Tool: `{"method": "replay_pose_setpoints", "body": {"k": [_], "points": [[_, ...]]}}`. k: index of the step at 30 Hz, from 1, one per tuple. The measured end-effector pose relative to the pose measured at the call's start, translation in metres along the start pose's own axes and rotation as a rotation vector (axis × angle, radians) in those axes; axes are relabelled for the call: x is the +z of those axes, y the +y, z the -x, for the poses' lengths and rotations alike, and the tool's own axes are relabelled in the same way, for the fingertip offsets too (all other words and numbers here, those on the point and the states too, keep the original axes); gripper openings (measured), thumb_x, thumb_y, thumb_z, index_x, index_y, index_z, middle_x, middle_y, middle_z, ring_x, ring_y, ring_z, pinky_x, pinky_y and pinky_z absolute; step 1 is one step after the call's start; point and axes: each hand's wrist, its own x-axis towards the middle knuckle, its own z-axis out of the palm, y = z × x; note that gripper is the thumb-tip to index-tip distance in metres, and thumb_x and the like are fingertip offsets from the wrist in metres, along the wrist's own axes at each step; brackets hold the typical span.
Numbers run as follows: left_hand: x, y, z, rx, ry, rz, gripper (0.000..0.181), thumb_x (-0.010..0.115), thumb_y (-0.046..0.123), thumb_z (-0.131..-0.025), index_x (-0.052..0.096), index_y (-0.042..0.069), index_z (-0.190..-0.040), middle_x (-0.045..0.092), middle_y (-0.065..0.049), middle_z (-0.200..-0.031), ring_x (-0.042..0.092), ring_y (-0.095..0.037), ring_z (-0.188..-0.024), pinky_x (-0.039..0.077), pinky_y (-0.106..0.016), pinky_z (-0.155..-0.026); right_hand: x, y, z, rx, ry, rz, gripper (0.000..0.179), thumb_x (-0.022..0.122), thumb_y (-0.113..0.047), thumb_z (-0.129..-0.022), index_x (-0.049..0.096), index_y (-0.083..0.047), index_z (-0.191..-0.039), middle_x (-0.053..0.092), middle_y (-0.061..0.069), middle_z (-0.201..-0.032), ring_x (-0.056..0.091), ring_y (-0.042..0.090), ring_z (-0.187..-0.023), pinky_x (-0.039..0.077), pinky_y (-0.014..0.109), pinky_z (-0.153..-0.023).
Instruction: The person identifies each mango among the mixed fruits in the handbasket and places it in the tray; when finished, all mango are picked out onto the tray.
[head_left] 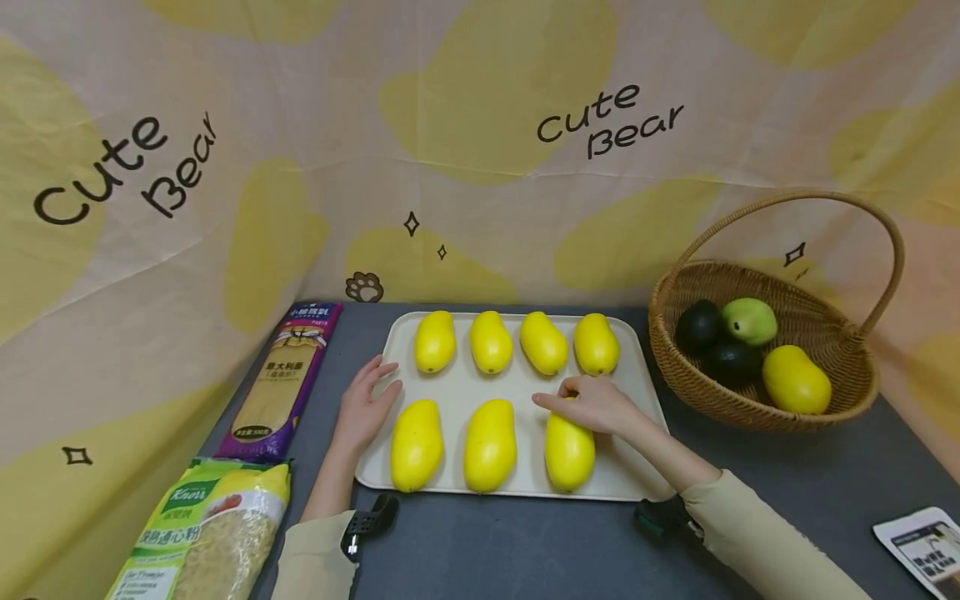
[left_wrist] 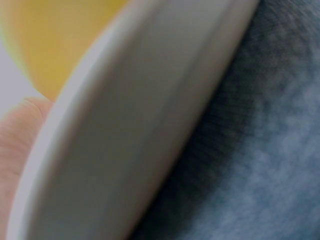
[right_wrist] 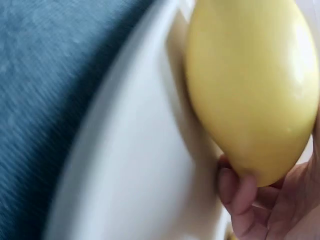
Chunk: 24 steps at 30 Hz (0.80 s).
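Observation:
A cream tray [head_left: 457, 386] carries yellow mangoes in two rows. Several lie at the back, one of them the far right mango [head_left: 596, 343]; the front row has three. My right hand [head_left: 600, 406] grips the far end of the right front mango [head_left: 569, 457]; the right wrist view shows curled fingers [right_wrist: 243, 197] against its narrow tip. At the tray's left rim, my left hand [head_left: 365, 408] rests with its fingers extended, near the left front mango [head_left: 417, 446]. The left wrist view, blurred, shows mostly the tray's outer side [left_wrist: 130, 115] and a bit of that hand.
A wicker basket [head_left: 757, 412] at the right holds dark avocados [head_left: 701, 327], a green fruit [head_left: 750, 321] and a yellow mango [head_left: 797, 380]. Left of the tray lie a purple pasta pack [head_left: 285, 375] and a green Knorr bag [head_left: 202, 533]. A white printed packet [head_left: 926, 550] lies front right.

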Motion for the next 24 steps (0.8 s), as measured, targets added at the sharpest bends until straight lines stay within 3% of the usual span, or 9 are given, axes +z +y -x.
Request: {"method": "replay_pose_setpoints", "body": {"k": [8, 16, 24], "points": [[0.001, 0.0, -0.003, -0.018, -0.019, -0.017, 0.041, 0.057, 0.023, -0.098, 0.055, 0.005, -0.136, 0.029, -0.01, -0.157, 0.023, -0.034, -0.144, 0.022, -0.054, -0.114, 0.01, -0.001, 0.001, 0.012, 0.035, -0.079, 0.051, 0.057, -0.069, -0.083, 0.067, -0.019, -0.088, 0.06, -0.001, -0.077, 0.053, 0.017, -0.067, 0.038, 0.031, -0.059], [0.001, 0.001, -0.002, -0.028, -0.016, -0.01, 0.042, 0.057, 0.024, -0.098, 0.056, 0.005, -0.135, 0.029, -0.01, -0.157, 0.024, -0.034, -0.144, 0.022, -0.053, -0.114, 0.017, -0.002, 0.005, -0.063, 0.061, -0.126, 0.041, 0.062, -0.062, -0.084, 0.068, -0.021, -0.088, 0.063, -0.005, -0.082, 0.054, 0.014, -0.074, 0.042, 0.031, -0.066], [0.001, 0.0, -0.001, -0.025, -0.008, 0.006, 0.041, 0.058, 0.023, -0.098, 0.056, 0.005, -0.135, 0.029, -0.011, -0.157, 0.024, -0.034, -0.144, 0.023, -0.053, -0.114, 0.018, -0.005, 0.012, -0.078, 0.06, -0.158, 0.039, 0.063, -0.06, -0.085, 0.068, -0.023, -0.093, 0.064, -0.007, -0.086, 0.055, 0.014, -0.077, 0.043, 0.032, -0.071]]}}
